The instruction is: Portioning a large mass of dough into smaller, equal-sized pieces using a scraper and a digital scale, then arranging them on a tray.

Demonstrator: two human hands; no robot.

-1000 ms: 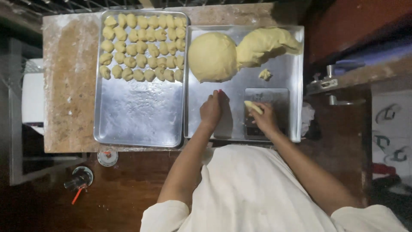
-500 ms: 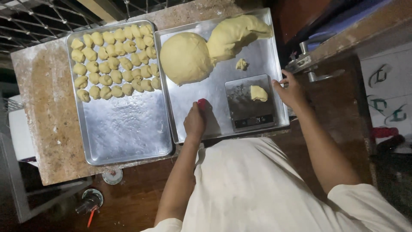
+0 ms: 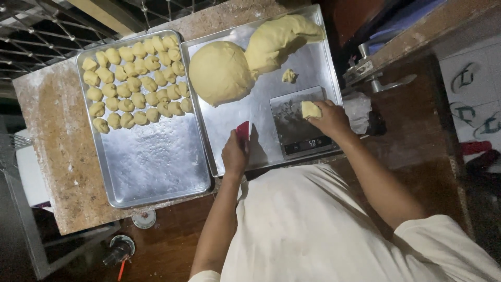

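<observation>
The right hand [image 3: 330, 118] is reaching over a small kitchen scale [image 3: 297, 125] and pinching a small piece of dough [image 3: 310, 109] between its fingers, right at the far right corner of the scale's steel plate. The piece is touching the plate, and the scale's display is lit. The left hand [image 3: 235, 154] is gripping a red scraper [image 3: 243, 129], its fingers curled around the handle end, with the blade pointing away from the body and resting on the tray just left of the scale.

The scale is sitting inside the right-hand metal tray [image 3: 261, 120], near its front right corner. At the far end of the same tray a big round ball of dough [image 3: 220, 73] is lying, touching a longer, stretched lump of dough [image 3: 279, 39] that is running toward the far right corner. A small scrap of dough [image 3: 288, 76] is lying between that lump and the scale, apart from both.

Just beside it on the left, a second metal tray [image 3: 151, 162] is holding rows of small dough balls [image 3: 133, 86] packed across its far half. Both trays are resting on a floured stone counter [image 3: 49, 136].
</observation>
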